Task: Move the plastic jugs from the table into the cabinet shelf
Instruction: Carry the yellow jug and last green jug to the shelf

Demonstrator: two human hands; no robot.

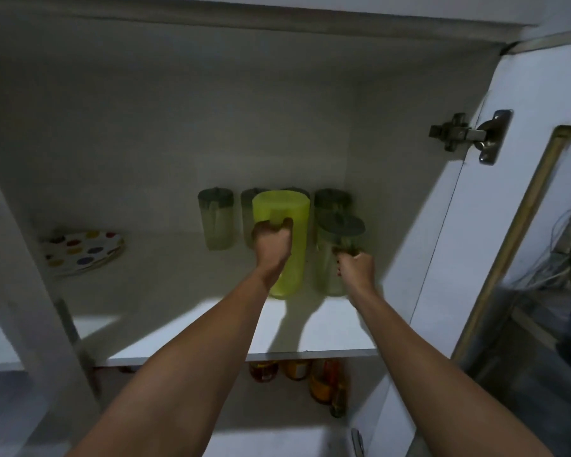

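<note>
A bright yellow-green plastic jug stands upright on the white cabinet shelf. My left hand is closed around its handle. Right of it stands a clear jug with a grey lid, and my right hand grips its handle. Behind them, against the back wall, stand more clear grey-lidded jugs: one at the left, one partly hidden behind the yellow-green jug, one at the right.
A stack of white plates with coloured dots lies at the shelf's left. The open cabinet door with its metal hinge stands at the right. Bottles and jars sit on the shelf below.
</note>
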